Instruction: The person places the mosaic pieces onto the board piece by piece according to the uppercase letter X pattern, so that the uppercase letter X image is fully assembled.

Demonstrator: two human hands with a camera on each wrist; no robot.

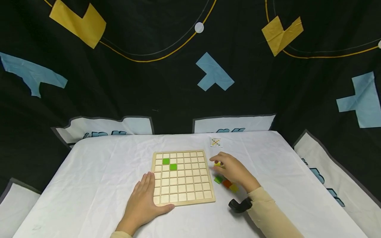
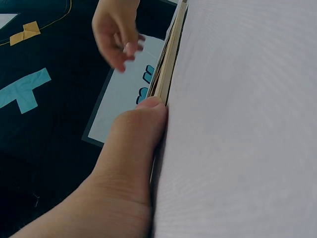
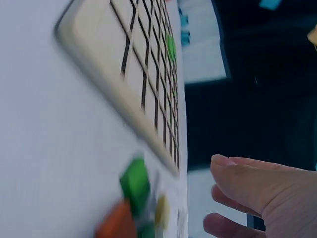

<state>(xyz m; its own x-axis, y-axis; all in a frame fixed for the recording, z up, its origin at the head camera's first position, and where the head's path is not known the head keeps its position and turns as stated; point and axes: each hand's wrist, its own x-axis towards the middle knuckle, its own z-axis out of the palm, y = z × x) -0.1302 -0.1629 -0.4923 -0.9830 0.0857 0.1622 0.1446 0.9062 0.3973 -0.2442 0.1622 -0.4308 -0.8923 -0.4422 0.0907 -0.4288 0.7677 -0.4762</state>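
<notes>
A square wooden grid board [image 1: 183,181] lies on the white cloth, two green tiles [image 1: 173,167] set diagonally in its upper left cells. My left hand [image 1: 140,201] rests against the board's left edge with straight fingers, its thumb along the near edge; the left wrist view shows that thumb [image 2: 133,131] touching the board's side. Right of the board, my right hand [image 1: 233,170] is raised with loosely bent fingers, and no tile shows in its grasp. Yellow [image 1: 218,164] shows beneath its fingers, partly hidden. Nearer me lie loose green [image 1: 218,179], orange-red [image 1: 227,183] and yellow [image 1: 233,188] pieces, blurred in the right wrist view.
A small printed card [image 1: 216,142] with a coloured grid pattern lies beyond the board's far right corner. A black strap mount [image 1: 239,205] juts from the right wrist. Behind the cloth-covered table [image 1: 98,172] hangs a black patterned curtain [image 1: 166,89].
</notes>
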